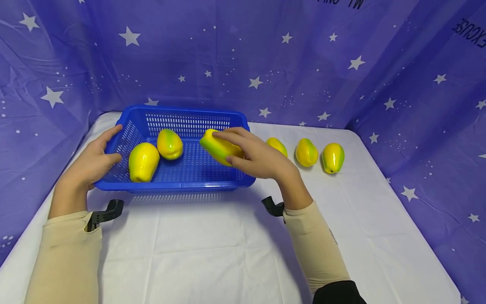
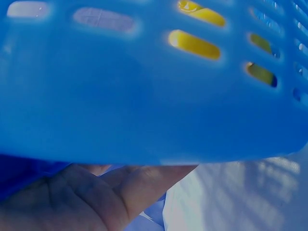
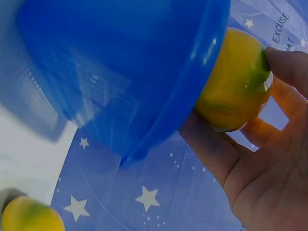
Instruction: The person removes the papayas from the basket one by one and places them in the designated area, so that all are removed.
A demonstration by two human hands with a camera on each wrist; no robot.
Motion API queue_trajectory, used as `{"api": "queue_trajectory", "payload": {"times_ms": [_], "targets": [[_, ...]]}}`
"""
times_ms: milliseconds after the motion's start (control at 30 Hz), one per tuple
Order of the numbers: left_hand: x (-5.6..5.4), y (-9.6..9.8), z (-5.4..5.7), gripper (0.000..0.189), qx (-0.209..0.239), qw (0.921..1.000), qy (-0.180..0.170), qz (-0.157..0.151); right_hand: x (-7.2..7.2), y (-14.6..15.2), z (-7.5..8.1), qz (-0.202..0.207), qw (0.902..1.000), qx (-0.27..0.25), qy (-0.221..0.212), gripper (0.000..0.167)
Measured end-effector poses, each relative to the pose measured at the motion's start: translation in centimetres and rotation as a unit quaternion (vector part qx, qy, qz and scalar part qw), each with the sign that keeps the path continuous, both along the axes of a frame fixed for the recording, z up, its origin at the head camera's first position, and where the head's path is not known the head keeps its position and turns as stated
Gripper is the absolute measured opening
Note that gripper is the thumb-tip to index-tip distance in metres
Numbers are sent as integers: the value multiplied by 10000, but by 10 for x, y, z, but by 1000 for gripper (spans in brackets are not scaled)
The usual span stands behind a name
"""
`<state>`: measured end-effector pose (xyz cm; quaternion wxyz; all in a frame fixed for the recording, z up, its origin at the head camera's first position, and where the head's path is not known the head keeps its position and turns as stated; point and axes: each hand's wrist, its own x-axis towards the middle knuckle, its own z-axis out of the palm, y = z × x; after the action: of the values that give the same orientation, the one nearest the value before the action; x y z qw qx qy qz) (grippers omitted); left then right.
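R hand [image 1: 258, 156] over wht tbl [image 1: 205, 245], starry curtain [image 1: 228, 55]

Purple curtain [image 1: 235, 67] around back and sides, printed with white stars [image 1: 129, 36], dots [image 1: 214, 27]. Black lettering [image 1: 471, 32] high at right, apparently "EXCUSE". White cloth [image 1: 197, 249] below, lightly creased.

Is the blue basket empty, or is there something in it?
Not empty: two yellow fruits lie inside the blue basket, toward its left end. The right hand holds another fruit at its right end.
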<state>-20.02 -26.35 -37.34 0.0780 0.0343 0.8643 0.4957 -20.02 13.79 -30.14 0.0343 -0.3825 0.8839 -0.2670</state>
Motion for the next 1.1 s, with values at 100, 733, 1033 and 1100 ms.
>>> {"api": "queue_trajectory", "payload": {"times_ms": [100, 733, 1033, 1100], "targets": [[0, 0, 0, 82, -21, 10000, 4, 13, 2, 8, 0, -26, 10000, -69, 22, 57], [0, 2, 0, 81, 164, 9998, -96, 32, 20, 49, -2, -529, 9981, -291, 100, 58], [0, 1, -1, 82, 122, 9999, -41, -18, 28, 62, 0, -875, 9960, -197, 41, 56], [0, 0, -1, 82, 81, 10000, -23, -21, 30, 65, -1, -929, 9955, -165, 27, 55]]}}
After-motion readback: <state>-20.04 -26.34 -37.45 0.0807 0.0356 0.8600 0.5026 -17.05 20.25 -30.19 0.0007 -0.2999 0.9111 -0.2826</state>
